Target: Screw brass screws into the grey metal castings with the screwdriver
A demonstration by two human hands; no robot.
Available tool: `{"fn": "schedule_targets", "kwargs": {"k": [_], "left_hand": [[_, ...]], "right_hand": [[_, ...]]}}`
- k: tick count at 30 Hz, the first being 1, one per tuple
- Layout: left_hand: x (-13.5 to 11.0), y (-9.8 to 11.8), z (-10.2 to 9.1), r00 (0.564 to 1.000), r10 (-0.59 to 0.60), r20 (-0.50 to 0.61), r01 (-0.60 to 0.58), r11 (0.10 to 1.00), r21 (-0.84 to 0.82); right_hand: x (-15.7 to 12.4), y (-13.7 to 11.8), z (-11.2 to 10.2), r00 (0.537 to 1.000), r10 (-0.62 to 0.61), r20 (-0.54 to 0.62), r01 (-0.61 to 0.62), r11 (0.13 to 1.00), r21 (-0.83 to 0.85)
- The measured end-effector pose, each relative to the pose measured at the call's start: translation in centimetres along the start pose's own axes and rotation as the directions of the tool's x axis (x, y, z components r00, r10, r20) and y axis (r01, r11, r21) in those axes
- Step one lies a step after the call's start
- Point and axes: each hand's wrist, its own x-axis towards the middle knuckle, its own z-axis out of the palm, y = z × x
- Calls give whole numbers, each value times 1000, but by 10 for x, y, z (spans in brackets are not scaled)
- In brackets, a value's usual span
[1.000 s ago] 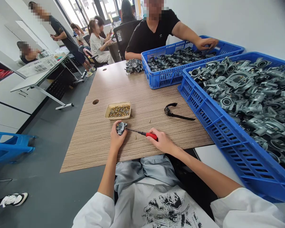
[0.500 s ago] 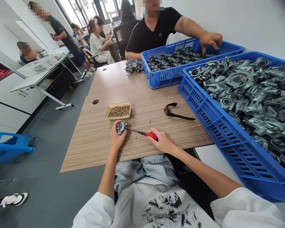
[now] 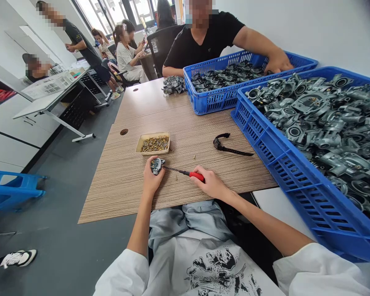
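My left hand is closed around a small grey metal carburetor body above the table. In my right hand is a screwdriver with a red handle and a thin dark shaft. The shaft points left, and its tip meets the right side of the carburetor body; the exact contact spot is too small to make out. Just beyond my left hand stands a cream tray of small brass-coloured parts. Two loose brass pieces lie on the wood, one brass piece below the shaft and another brass piece above it.
A black wristwatch lies right of centre. Blue crates hold many metal bodies: a near crate at right and a farther crate. A co-worker's hand reaches into the farther one. More metal bodies sit beside it.
The co-worker's hand has moved lower and slightly right into the farther crate. My hands, the carburetor body and the screwdriver stay almost in place.
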Motion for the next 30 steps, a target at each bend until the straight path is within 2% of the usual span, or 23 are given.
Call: {"fn": "schedule_targets", "kwargs": {"k": [30], "left_hand": [[0,0,0,1000,4,-4,-4,1000,7]], "right_hand": [[0,0,0,1000,7,0,-7,1000,3]]}}
